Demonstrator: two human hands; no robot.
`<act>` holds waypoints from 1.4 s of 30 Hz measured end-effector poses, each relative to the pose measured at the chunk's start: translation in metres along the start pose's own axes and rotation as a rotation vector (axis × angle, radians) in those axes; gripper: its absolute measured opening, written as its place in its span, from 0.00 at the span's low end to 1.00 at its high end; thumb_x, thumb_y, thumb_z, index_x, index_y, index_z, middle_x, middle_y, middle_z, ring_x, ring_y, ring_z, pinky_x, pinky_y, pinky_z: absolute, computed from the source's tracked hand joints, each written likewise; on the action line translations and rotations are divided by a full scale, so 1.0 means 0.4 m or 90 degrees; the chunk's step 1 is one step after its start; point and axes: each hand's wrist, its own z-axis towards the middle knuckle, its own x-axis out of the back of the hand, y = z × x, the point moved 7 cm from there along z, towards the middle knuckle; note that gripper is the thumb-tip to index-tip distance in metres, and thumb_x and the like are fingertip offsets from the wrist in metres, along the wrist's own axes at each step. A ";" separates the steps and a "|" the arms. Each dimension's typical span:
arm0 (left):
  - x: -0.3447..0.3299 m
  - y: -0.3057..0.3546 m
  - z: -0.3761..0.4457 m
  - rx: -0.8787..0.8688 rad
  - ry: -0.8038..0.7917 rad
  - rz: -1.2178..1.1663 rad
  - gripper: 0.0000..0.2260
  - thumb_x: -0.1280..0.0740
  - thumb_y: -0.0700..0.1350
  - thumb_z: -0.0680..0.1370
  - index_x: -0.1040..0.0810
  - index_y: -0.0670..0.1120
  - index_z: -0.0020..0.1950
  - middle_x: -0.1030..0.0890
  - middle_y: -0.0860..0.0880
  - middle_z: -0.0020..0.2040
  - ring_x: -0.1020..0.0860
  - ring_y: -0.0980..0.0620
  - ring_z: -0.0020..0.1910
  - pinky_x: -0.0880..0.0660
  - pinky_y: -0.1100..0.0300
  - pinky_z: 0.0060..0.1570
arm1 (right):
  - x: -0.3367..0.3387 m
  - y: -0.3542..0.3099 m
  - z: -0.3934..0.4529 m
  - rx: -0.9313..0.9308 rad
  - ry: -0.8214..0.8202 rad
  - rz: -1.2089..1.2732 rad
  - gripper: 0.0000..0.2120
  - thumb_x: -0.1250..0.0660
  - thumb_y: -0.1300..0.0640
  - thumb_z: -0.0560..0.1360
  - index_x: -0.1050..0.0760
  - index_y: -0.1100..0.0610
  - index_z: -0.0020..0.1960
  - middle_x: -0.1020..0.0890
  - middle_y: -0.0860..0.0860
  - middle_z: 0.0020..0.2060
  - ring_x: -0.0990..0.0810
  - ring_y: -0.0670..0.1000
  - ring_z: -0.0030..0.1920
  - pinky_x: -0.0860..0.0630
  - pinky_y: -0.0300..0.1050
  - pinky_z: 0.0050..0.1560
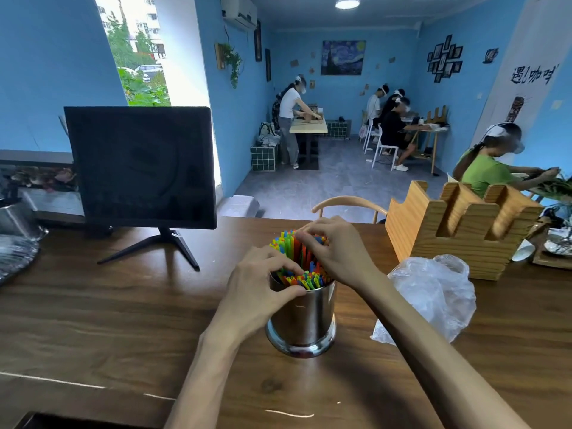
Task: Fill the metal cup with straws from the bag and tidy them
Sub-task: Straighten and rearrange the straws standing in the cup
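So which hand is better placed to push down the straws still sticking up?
Right, probably. The right hand already pinches the raised straws at the far side, while the left hand grips the metal cup at its rim and steadies it.

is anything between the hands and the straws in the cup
Nothing visible. The left hand grips the cup at its rim, thumb on the wall, and the right hand pinches the tall straws directly. The bag lies off to the right.

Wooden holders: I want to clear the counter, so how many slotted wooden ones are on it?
1: the slotted wooden holder stands at the counter's far right, behind the plastic bag. A similar one sits on a distant table, off the counter.
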 end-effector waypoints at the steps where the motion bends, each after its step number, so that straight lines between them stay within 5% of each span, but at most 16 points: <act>1: 0.000 0.002 -0.001 -0.003 0.007 -0.001 0.11 0.19 0.52 0.68 0.15 0.59 0.48 0.20 0.62 0.49 0.25 0.57 0.55 0.27 0.58 0.55 | -0.004 0.005 -0.005 -0.012 -0.014 0.014 0.13 0.34 0.48 0.82 0.14 0.54 0.52 0.14 0.48 0.52 0.22 0.50 0.55 0.29 0.49 0.58; 6: 0.003 0.002 -0.005 0.002 0.036 -0.008 0.08 0.18 0.50 0.68 0.12 0.57 0.45 0.19 0.61 0.46 0.24 0.57 0.53 0.26 0.57 0.54 | 0.029 0.031 -0.036 -0.081 0.059 0.195 0.14 0.39 0.48 0.84 0.15 0.50 0.57 0.15 0.44 0.54 0.21 0.40 0.57 0.26 0.44 0.61; 12: 0.001 0.000 -0.012 -0.010 0.082 0.005 0.06 0.20 0.51 0.70 0.12 0.58 0.45 0.19 0.61 0.46 0.24 0.57 0.54 0.25 0.59 0.54 | 0.045 0.045 -0.105 -0.124 0.151 0.303 0.14 0.39 0.42 0.83 0.16 0.45 0.58 0.15 0.41 0.56 0.21 0.46 0.63 0.25 0.58 0.65; 16: 0.021 0.021 -0.015 -0.062 0.175 0.001 0.07 0.23 0.54 0.71 0.11 0.58 0.48 0.17 0.61 0.49 0.23 0.53 0.56 0.24 0.59 0.54 | 0.050 0.031 -0.158 -0.118 0.208 0.332 0.12 0.39 0.40 0.80 0.18 0.38 0.55 0.16 0.36 0.55 0.21 0.46 0.64 0.25 0.56 0.66; 20: 0.063 0.049 -0.009 -0.124 0.266 0.005 0.08 0.22 0.48 0.72 0.11 0.53 0.51 0.14 0.58 0.49 0.20 0.53 0.52 0.22 0.63 0.50 | 0.041 0.013 -0.183 -0.101 0.214 0.313 0.09 0.34 0.46 0.81 0.16 0.43 0.56 0.16 0.36 0.55 0.22 0.44 0.64 0.26 0.51 0.66; 25: 0.121 0.073 0.021 -0.033 0.370 -0.255 0.07 0.23 0.45 0.75 0.13 0.55 0.51 0.13 0.59 0.43 0.16 0.61 0.38 0.21 0.67 0.41 | 0.008 -0.001 -0.199 -0.106 0.158 0.281 0.10 0.34 0.46 0.78 0.17 0.41 0.56 0.17 0.37 0.58 0.27 0.44 0.68 0.33 0.58 0.71; 28: 0.159 0.102 0.044 -0.035 0.423 -0.409 0.07 0.25 0.40 0.77 0.15 0.52 0.50 0.13 0.55 0.41 0.14 0.55 0.38 0.20 0.64 0.37 | 0.004 -0.010 -0.192 -0.091 0.142 0.253 0.07 0.34 0.45 0.80 0.21 0.35 0.56 0.19 0.33 0.59 0.30 0.44 0.71 0.36 0.58 0.73; 30: 0.179 0.114 0.055 -0.042 0.434 -0.450 0.05 0.26 0.40 0.78 0.16 0.50 0.51 0.13 0.53 0.42 0.14 0.52 0.39 0.20 0.62 0.36 | 0.006 -0.010 -0.188 -0.088 0.152 0.264 0.06 0.34 0.47 0.81 0.19 0.39 0.54 0.19 0.34 0.58 0.29 0.45 0.70 0.36 0.59 0.73; 35: 0.154 0.068 0.042 0.025 0.444 -0.540 0.03 0.27 0.43 0.79 0.17 0.51 0.51 0.13 0.51 0.44 0.14 0.51 0.41 0.19 0.61 0.37 | 0.046 0.035 -0.182 -0.157 0.215 0.418 0.04 0.30 0.53 0.78 0.16 0.50 0.48 0.14 0.47 0.46 0.17 0.48 0.51 0.21 0.53 0.55; 38: 0.113 0.000 0.035 0.107 0.406 -0.563 0.05 0.27 0.44 0.77 0.19 0.47 0.51 0.14 0.53 0.42 0.15 0.55 0.43 0.18 0.62 0.44 | 0.089 0.059 -0.175 -0.173 0.247 0.618 0.06 0.27 0.57 0.73 0.15 0.56 0.48 0.12 0.55 0.45 0.13 0.52 0.42 0.23 0.38 0.39; 42: 0.058 -0.053 0.028 0.148 0.302 -0.448 0.06 0.26 0.38 0.76 0.16 0.49 0.47 0.14 0.54 0.41 0.17 0.59 0.43 0.22 0.68 0.47 | 0.147 0.067 -0.165 -0.186 0.335 0.753 0.06 0.26 0.58 0.71 0.17 0.54 0.48 0.12 0.56 0.43 0.12 0.52 0.40 0.23 0.37 0.33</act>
